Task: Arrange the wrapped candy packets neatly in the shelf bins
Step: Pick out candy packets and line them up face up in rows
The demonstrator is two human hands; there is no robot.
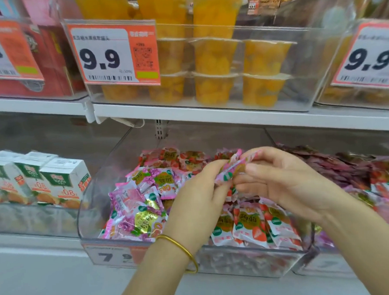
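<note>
Pink candy packet [229,169], pinched by left hand [199,193] and right hand [287,183] above the shelf bin [91,211].
Advice: lay flat, label up, with matching pink packets [133,202] (bin's left side).

The pink packet [231,166] pinched in the grip of my left hand [200,192] and right hand [287,183] is thin plastic film, glossy and crinkled. The candy packets [138,204] heaped at 8 o'clock from it are the same shiny film, some with mirror-bright gold foil patches. Their bin [119,158] is clear, smooth, hard plastic. The bangle [178,244] on my left wrist is polished gold-coloured metal. At 9 o'clock the juice cartons [62,179] look like coated paperboard with a soft sheen. At 12 o'clock the fruit cups [213,56] are translucent plastic, and the price tag [107,55] is printed paper behind a clear, glossy sleeve. The shelf [232,116] edge is smooth, white and satin.
</note>
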